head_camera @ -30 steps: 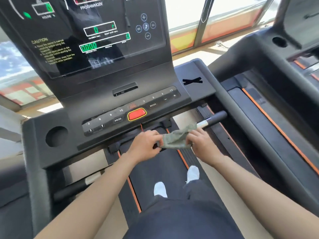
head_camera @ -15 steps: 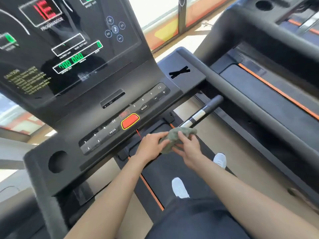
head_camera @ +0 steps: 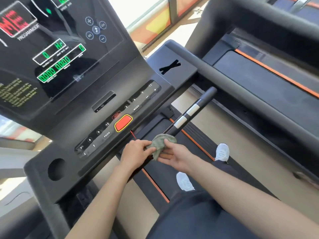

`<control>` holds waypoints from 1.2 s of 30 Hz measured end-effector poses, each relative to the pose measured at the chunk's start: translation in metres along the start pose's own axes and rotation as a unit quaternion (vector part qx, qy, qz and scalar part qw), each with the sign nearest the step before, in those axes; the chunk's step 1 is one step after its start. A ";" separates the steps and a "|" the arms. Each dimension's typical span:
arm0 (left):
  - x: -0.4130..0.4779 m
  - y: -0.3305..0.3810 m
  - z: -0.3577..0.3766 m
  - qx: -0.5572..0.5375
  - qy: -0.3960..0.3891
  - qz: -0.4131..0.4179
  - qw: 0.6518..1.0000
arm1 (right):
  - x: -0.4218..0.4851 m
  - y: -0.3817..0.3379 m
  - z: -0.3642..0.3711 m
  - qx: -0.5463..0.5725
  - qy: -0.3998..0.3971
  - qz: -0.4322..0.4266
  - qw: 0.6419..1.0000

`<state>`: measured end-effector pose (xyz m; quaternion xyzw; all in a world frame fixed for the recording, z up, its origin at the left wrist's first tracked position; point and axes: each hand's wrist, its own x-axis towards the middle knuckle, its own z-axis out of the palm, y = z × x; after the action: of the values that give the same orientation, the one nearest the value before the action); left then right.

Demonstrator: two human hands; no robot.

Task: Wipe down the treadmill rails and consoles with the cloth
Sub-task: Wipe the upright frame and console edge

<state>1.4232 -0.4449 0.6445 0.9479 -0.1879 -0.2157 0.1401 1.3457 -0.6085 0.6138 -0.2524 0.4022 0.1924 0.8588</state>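
Observation:
A crumpled grey-green cloth [head_camera: 161,144] is bunched between both hands just below the console's front edge. My left hand [head_camera: 136,152] pinches its left side. My right hand [head_camera: 176,155] holds it from the right, thumb on top. The black console [head_camera: 120,94] rises ahead with a lit display, a button strip and a red stop button [head_camera: 123,124]. A black handlebar with two silver bands [head_camera: 189,112] slants up right from behind the cloth. The thick grey side rail [head_camera: 241,90] runs along the right.
A cup-holder hole [head_camera: 56,169] sits in the console's left wing and an X-shaped slot [head_camera: 170,66] in its right wing. A second treadmill [head_camera: 267,75] stands close on the right. My white shoes [head_camera: 184,181] stand on the belt below.
The view has swung left and tilted, so the console looms larger. Both hands stay on the cloth, which has been gathered from a spread strip into a tighter bunch near the handlebar's end.

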 end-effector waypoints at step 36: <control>0.189 0.223 0.017 -0.176 0.099 0.114 0.973 | 0.022 -0.185 -0.083 0.137 0.174 -0.228 0.948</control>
<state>1.5075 -0.7253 0.6395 0.8974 -0.2395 -0.1332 0.3459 1.4087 -0.8026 0.6023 -0.2465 0.4992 -0.1127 0.8230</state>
